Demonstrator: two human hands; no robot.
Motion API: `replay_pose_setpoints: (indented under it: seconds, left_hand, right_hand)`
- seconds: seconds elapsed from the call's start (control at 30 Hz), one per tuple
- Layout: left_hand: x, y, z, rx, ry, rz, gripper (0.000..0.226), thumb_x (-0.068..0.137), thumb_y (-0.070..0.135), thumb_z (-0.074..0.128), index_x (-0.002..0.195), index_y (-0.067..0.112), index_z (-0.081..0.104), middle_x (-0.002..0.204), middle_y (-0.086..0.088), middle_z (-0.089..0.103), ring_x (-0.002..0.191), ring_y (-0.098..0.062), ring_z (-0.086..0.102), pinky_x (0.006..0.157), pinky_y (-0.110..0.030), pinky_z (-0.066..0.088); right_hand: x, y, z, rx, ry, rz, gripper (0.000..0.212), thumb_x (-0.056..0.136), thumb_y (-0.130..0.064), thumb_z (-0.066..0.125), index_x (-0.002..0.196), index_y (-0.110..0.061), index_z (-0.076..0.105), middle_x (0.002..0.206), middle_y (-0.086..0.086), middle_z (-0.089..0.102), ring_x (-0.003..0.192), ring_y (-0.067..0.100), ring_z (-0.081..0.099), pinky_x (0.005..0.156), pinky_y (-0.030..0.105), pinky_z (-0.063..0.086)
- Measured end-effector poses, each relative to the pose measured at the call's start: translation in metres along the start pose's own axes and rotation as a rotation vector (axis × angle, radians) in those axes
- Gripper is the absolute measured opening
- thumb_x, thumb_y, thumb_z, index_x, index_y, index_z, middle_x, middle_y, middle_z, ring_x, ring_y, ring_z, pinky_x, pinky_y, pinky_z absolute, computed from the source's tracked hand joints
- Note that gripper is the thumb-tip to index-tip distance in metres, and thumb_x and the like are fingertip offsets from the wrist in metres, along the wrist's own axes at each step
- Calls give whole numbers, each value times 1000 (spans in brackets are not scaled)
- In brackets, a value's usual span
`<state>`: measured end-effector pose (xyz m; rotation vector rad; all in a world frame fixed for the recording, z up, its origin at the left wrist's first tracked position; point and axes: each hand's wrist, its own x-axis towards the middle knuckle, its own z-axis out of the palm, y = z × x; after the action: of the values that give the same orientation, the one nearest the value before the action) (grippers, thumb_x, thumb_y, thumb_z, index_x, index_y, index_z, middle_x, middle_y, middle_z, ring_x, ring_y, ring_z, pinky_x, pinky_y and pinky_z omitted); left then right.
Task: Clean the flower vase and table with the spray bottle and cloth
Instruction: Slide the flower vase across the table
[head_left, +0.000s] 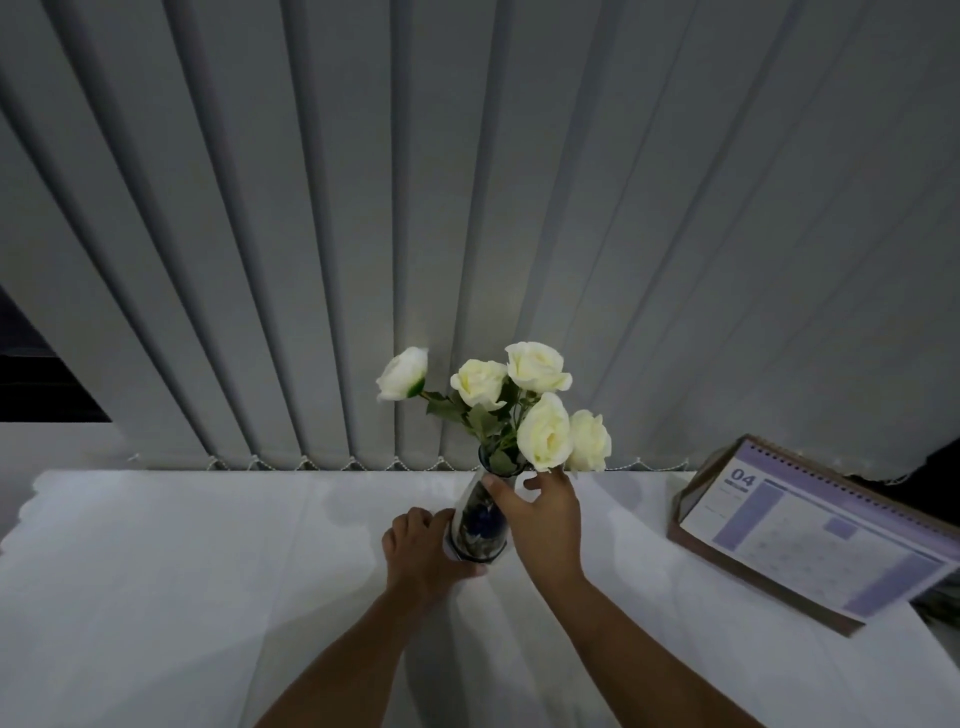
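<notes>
A slim glass flower vase (480, 525) with a dark blue pattern stands on the white-clothed table (182, 571), near its far edge. Several white roses (540, 431) rise from its mouth. My left hand (421, 556) grips the vase's base from the left. My right hand (545, 514) holds the upper part, thumb on the front and fingers curled round the neck just under the blooms. No spray bottle or cloth is in view.
A purple desk calendar (810, 535) marked 04 leans on its brown stand at the table's right side. Grey vertical blinds (467, 208) hang right behind the table, their bead chain along the far edge.
</notes>
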<state>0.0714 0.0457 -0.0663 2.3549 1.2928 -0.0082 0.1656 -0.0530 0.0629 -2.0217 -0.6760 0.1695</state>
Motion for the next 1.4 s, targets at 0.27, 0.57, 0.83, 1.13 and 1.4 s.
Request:
replay_pose_setpoints:
  seconds: [0.27,0.57,0.83,1.13,1.4]
  left_hand:
    - [-18,2,6,38,34,116,94,39,95,47,115,40,52,112,8,50,112,-19,40,93,-36,28]
    - [-95,8,10,35,82,139,89,47,92,44,115,36,54,112,10,55,108,-14,45,89,-28,31]
    - [-201,4,22,24,67,92,81,59,79,61,124,33,50,116,6,51,114,-18,41,93,-30,31]
    - [-284,-2,50,17,52,-21,81,59,78,63,123,32,50,116,4,51,113,-21,42,91,-32,33]
    - [-294,4,45,-28,-40,-119,74,70,64,64,134,35,42,126,-3,48,120,-27,39,95,-36,33]
  right_hand:
    - [-17,-2,-12,56,6,-39,33,70,-50,75,94,-40,54,79,-25,55,77,1,55,65,20,44]
    - [-73,2,-51,79,-6,3,24,77,-44,72,93,-33,59,66,-6,54,62,13,52,55,21,43]
    - [-158,7,-98,114,-73,-14,23,76,-41,74,92,-33,61,60,-4,50,55,11,47,52,19,38]
    - [-238,29,-126,93,-90,27,35,69,-42,80,63,-31,47,54,-4,50,47,7,49,46,11,39]
    - [-242,27,-127,62,-133,-34,34,69,-40,80,64,-35,47,49,-13,42,47,4,46,46,13,33]
